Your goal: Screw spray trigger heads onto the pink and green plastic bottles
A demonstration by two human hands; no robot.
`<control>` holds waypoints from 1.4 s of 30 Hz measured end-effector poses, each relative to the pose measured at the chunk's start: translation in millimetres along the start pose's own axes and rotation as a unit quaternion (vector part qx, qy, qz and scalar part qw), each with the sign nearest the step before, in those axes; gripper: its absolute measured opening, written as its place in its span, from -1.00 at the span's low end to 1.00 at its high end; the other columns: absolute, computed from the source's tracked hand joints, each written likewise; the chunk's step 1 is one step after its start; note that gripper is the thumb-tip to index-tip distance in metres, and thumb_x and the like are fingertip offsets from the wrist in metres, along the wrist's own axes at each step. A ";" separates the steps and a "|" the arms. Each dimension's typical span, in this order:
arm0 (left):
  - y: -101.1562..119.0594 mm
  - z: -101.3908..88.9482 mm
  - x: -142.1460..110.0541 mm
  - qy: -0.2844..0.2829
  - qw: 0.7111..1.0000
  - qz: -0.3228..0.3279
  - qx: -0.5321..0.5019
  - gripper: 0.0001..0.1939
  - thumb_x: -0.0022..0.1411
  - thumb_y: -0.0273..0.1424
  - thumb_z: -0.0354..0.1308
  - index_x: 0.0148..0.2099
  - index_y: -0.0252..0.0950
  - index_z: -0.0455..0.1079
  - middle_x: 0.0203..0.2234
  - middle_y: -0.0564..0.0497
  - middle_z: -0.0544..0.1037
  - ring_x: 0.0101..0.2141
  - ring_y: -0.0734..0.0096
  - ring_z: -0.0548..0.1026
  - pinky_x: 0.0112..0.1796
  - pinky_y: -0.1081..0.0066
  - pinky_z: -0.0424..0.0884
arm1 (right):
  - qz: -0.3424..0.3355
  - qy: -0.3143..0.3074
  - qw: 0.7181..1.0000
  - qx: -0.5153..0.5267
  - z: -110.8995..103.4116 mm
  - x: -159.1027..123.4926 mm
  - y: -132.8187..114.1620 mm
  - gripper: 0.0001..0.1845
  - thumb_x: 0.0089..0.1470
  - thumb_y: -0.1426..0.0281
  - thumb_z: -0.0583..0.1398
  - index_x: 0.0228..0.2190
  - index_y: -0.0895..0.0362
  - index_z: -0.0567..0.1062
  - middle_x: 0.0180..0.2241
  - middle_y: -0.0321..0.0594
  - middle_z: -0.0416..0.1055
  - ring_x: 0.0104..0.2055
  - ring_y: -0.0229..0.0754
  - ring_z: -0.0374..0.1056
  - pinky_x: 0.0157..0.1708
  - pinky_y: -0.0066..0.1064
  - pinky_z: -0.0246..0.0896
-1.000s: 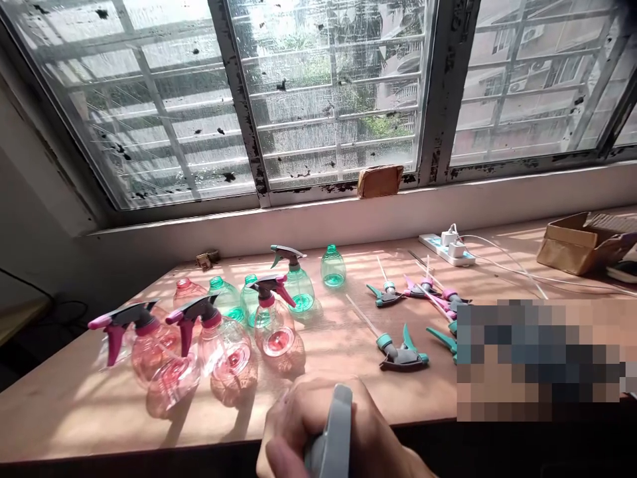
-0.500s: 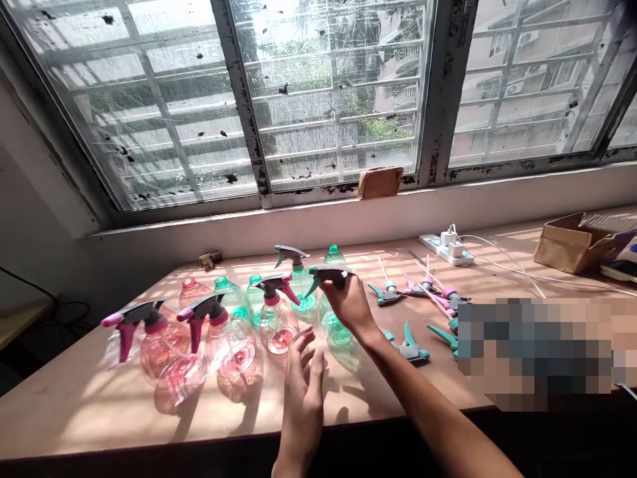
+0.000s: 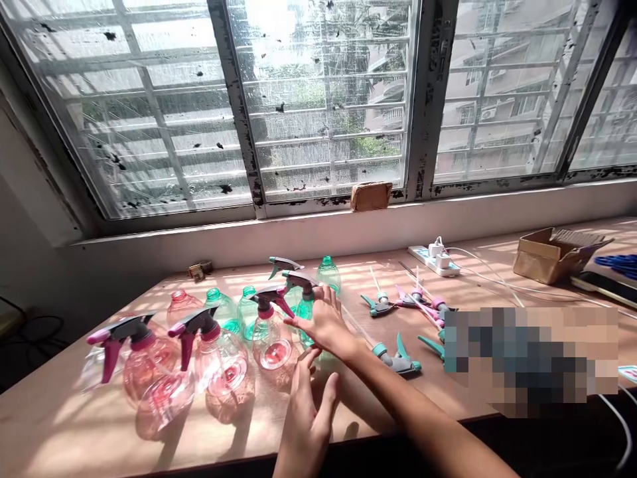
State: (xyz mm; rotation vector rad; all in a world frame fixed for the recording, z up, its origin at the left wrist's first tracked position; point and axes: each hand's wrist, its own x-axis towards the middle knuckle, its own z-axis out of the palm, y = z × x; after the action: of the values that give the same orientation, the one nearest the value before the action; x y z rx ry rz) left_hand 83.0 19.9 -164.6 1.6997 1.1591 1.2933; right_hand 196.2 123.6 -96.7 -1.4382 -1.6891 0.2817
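Right hand against a green spray bottle on the wooden table, fingers partly hidden so whether they grip is hard to tell, left hand open, loosely curled just in front, pink spray bottle to the left, loose spray head to the right

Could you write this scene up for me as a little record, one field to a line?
Right hand: around the upper part of a green spray bottle
Left hand: open, close below that bottle; contact unclear
Front left: three pink spray bottles, spray heads on
Behind them: bottles without spray heads, pink and green
Right of bottles: loose spray heads, teal and pink
Farther back: power strip, cardboard box
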 end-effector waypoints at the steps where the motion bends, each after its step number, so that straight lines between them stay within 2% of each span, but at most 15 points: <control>1: 1.0 0.4 -0.2 0.005 1.000 -0.001 -0.003 -0.48 0.43 -0.03 0.15 0.30 -0.15 0.37 0.26 -0.23 0.43 0.25 -0.14 0.39 0.29 -0.12 0.27 | -0.008 -0.030 0.999 -0.028 -10.2 -0.2 2.4 -0.03 -0.01 0.06 0.46 0.31 0.17 0.34 0.37 0.19 0.23 0.45 0.36 0.06 0.38 0.14 -0.01; 4: 5.0 2.0 -1.0 0.018 1.000 -0.009 -0.024 -0.48 0.41 0.00 0.15 0.28 -0.14 0.41 0.25 -0.22 0.44 0.21 -0.16 0.42 0.25 -0.09 0.32 | -0.013 -0.113 0.986 -0.126 -47.0 14.1 16.5 0.12 -0.11 0.28 0.53 0.40 0.07 0.24 0.48 0.13 0.07 0.50 0.42 -0.06 0.38 0.20 -0.03; 7: 8.6 2.1 -2.5 0.017 0.999 -0.013 -0.025 -0.49 0.41 -0.01 0.16 0.26 -0.14 0.44 0.23 -0.22 0.46 0.20 -0.15 0.43 0.24 -0.07 0.32 | -0.025 -0.097 0.982 -0.161 -73.9 50.2 34.7 -0.08 0.14 0.58 0.30 0.44 -0.01 0.18 0.55 -0.02 -0.12 0.54 0.26 -0.13 0.39 0.10 0.00; 9: 10.2 1.1 -3.8 0.003 1.000 -0.008 -0.006 -0.49 0.42 -0.04 0.17 0.30 -0.12 0.41 0.25 -0.20 0.45 0.25 -0.15 0.38 0.28 -0.08 0.27 | -0.029 -0.086 0.980 -0.178 -78.9 77.3 45.0 -0.21 0.25 0.62 0.18 0.43 0.03 0.20 0.55 0.02 -0.13 0.51 0.24 -0.05 0.36 0.08 0.10; 12: 12.3 -0.4 -5.6 -0.024 1.000 -0.009 0.010 -0.48 0.44 -0.07 0.16 0.35 -0.09 0.34 0.29 -0.19 0.42 0.30 -0.13 0.35 0.29 -0.08 0.25 | -0.047 -0.084 0.976 -0.194 -71.1 103.6 55.8 -0.39 0.35 0.48 0.22 0.36 0.08 0.31 0.48 0.08 0.07 0.43 0.27 0.13 0.28 0.16 0.23; 16: 16.4 -0.6 -7.3 -0.021 0.999 -0.026 -0.025 -0.50 0.43 -0.07 0.18 0.31 -0.11 0.40 0.26 -0.20 0.46 0.20 -0.10 0.48 0.21 0.00 0.39 | -0.078 -0.070 0.973 -0.204 -57.4 101.7 62.5 -0.55 0.35 0.29 0.30 0.20 0.09 0.45 0.26 -0.05 0.40 0.22 0.12 0.41 0.17 0.13 0.37; 19: 18.1 -0.7 -7.4 -0.023 0.998 -0.035 -0.048 -0.52 0.40 -0.06 0.21 0.26 -0.12 0.45 0.25 -0.19 0.47 0.20 -0.11 0.49 0.21 0.01 0.41 | -0.079 -0.030 0.975 -0.205 -61.1 86.2 63.6 -0.71 0.42 0.28 0.21 0.07 0.15 0.51 0.04 -0.06 0.55 0.00 0.02 0.52 -0.02 -0.09 0.46; 22: 16.2 -1.5 -5.9 -0.028 0.997 -0.043 -0.053 -0.52 0.39 -0.04 0.21 0.25 -0.11 0.46 0.25 -0.19 0.48 0.22 -0.14 0.48 0.23 -0.02 0.39 | -0.079 0.020 0.977 -0.195 -84.4 62.5 64.8 -0.73 0.46 0.26 0.11 -0.10 0.14 0.56 -0.11 -0.03 0.60 -0.15 0.04 0.55 -0.23 -0.22 0.40; 27: 9.6 0.6 -3.4 -0.011 1.000 0.009 -0.026 -0.52 0.39 -0.08 0.23 0.26 -0.13 0.45 0.28 -0.20 0.45 0.27 -0.16 0.42 0.30 -0.09 0.28 | -0.109 0.122 0.978 -0.128 -135.0 -31.6 75.5 -0.75 0.47 0.21 0.07 -0.12 0.07 0.48 -0.03 -0.04 0.55 -0.25 -0.05 0.53 -0.23 -0.21 0.47; 29: 7.5 2.0 -4.0 -0.008 0.999 0.028 -0.014 -0.40 0.33 -0.11 0.31 0.35 -0.08 0.34 0.37 -0.18 0.35 0.32 -0.18 0.34 0.33 -0.12 0.23 | -0.155 0.203 0.967 0.008 -136.6 -84.9 82.4 -0.88 0.40 0.26 0.19 -0.18 0.03 0.46 0.04 -0.02 0.51 -0.18 -0.04 0.56 -0.23 -0.22 0.56; 31: 5.8 1.3 -4.9 -0.025 0.999 0.041 -0.020 -0.14 0.23 -0.15 0.42 0.46 -0.02 0.16 0.45 -0.17 0.24 0.38 -0.20 0.26 0.36 -0.14 0.20 | -0.157 0.213 0.959 0.100 -124.8 -131.9 89.7 -0.97 0.37 0.34 0.21 -0.15 0.01 0.47 0.02 -0.04 0.53 -0.06 -0.01 0.58 -0.23 -0.28 0.61; 33: 4.2 -2.2 -5.3 -0.064 0.996 0.048 -0.039 0.07 0.13 -0.22 0.51 0.53 0.05 -0.02 0.49 -0.14 0.16 0.43 -0.19 0.17 0.38 -0.15 0.16 | -0.133 0.172 0.964 0.152 -107.6 -162.6 96.4 -0.97 0.35 0.34 0.24 -0.17 0.01 0.50 0.01 -0.05 0.59 -0.13 -0.04 0.62 -0.26 -0.33 0.64; 36: 2.3 -9.5 -4.1 -0.128 0.991 0.040 -0.026 0.01 0.08 -0.27 0.55 0.47 0.06 0.14 0.46 -0.12 0.24 0.45 -0.18 0.13 0.42 -0.12 0.07 | -0.118 0.106 0.970 0.183 -90.9 -174.7 104.6 -0.94 0.37 0.32 0.22 -0.18 0.02 0.50 -0.05 -0.06 0.64 -0.29 -0.12 0.64 -0.36 -0.40 0.62; 38: 1.9 -12.0 -2.6 -0.132 0.991 0.019 -0.029 -0.05 0.06 -0.25 0.57 0.42 0.02 0.23 0.41 -0.13 0.31 0.43 -0.18 0.19 0.42 -0.11 0.10 | -0.142 0.098 0.972 0.157 -90.2 -168.9 108.7 -0.85 0.38 0.31 0.21 -0.04 0.01 0.48 -0.03 -0.04 0.64 -0.16 -0.05 0.65 -0.20 -0.31 0.64; 42: 3.8 -10.0 0.3 -0.008 0.996 -0.021 -0.090 -0.07 0.13 -0.05 0.47 0.43 -0.09 0.17 0.40 -0.20 0.32 0.43 -0.19 0.18 0.40 -0.10 0.13 | -0.126 0.094 0.987 -0.017 -96.1 -156.4 114.3 -0.52 0.33 0.24 0.25 0.23 -0.05 0.39 0.27 0.04 0.45 0.33 0.22 0.36 0.26 0.16 0.33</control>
State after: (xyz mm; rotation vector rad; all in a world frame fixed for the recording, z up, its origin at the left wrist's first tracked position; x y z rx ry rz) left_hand 74.3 18.9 -158.4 1.5457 1.0305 1.3141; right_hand 336.4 -13.7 -187.7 -1.2170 -1.7031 -0.0215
